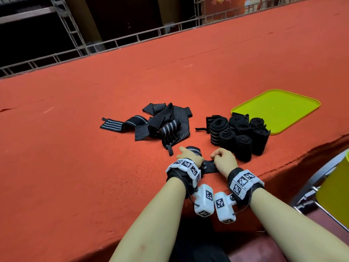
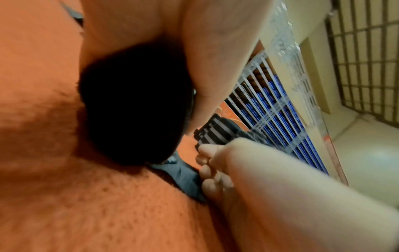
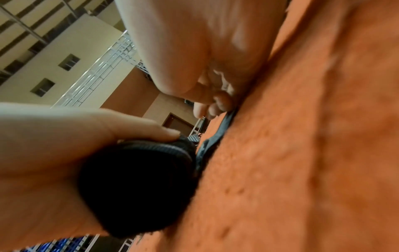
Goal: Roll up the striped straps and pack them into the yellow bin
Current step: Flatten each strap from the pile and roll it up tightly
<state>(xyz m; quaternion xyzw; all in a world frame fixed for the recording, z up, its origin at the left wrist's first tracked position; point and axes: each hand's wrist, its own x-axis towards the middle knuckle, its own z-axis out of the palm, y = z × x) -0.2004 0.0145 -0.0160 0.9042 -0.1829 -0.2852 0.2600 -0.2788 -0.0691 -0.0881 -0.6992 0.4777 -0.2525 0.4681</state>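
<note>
two hands work at the near edge of the red table [image 1: 75, 129]: the left hand [image 1: 188, 155] curls round a half-wound roll [image 1: 194, 149], while the right hand [image 1: 225, 159] pinches the flat tail [image 1: 207, 167] of the same strap against the cloth. if the left grip eases, the elastic coil will likely spring loose; if the right lets go too soon, the tail may wind on crooked. at 11 o'clock lies a heap of loose straps [image 1: 162, 123]. at 1 o'clock finished rolls [image 1: 239, 135] crowd the near corner of the yellow bin [image 1: 294, 103], some seemingly outside its rim and liable to topple.
</note>
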